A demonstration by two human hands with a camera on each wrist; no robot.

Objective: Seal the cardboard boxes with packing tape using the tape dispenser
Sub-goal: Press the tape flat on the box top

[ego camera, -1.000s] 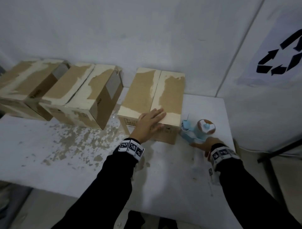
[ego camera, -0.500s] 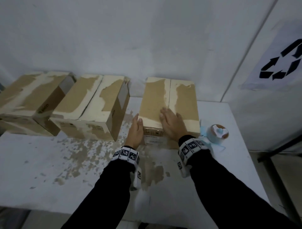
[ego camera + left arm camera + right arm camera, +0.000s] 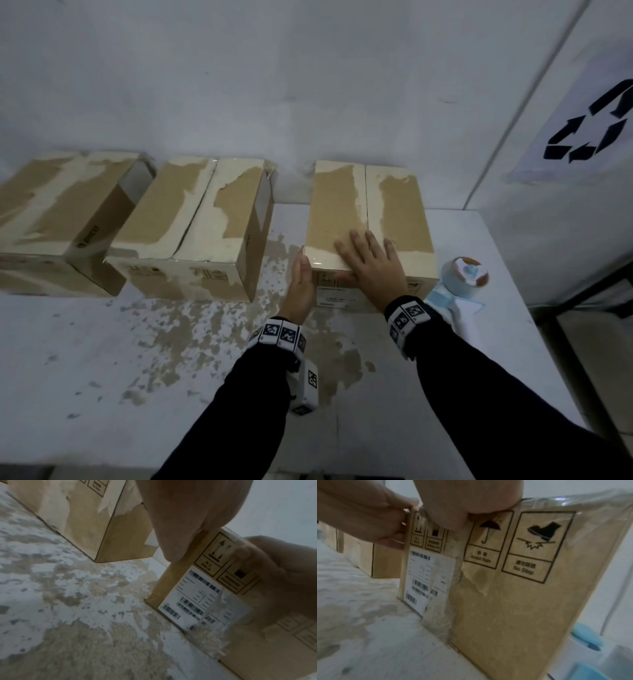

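White walls back a worn white surface (image 3: 102, 359) whose paint has flaked off in brown patches through the middle of the head view; a recycling sign (image 3: 589, 133) hangs at the upper right. Three cardboard boxes stand in a row along the wall. The left box (image 3: 51, 219) and the middle box (image 3: 191, 222) fill the upper left and sit close together, each top scarred with pale torn strips. The right box (image 3: 370, 212) stands apart from them at centre frame, its flaps closed along a middle seam, with a barcode label and handling symbols on its near face. On it, the right hand (image 3: 373, 267) lies flat with fingers spread across the top near the front edge, thumb hanging over the near face. The left hand (image 3: 301, 287) presses straight-fingered against the box's left side at the front corner. Just right of this box, the blue tape dispenser (image 3: 462, 277) rests on the surface, untouched.
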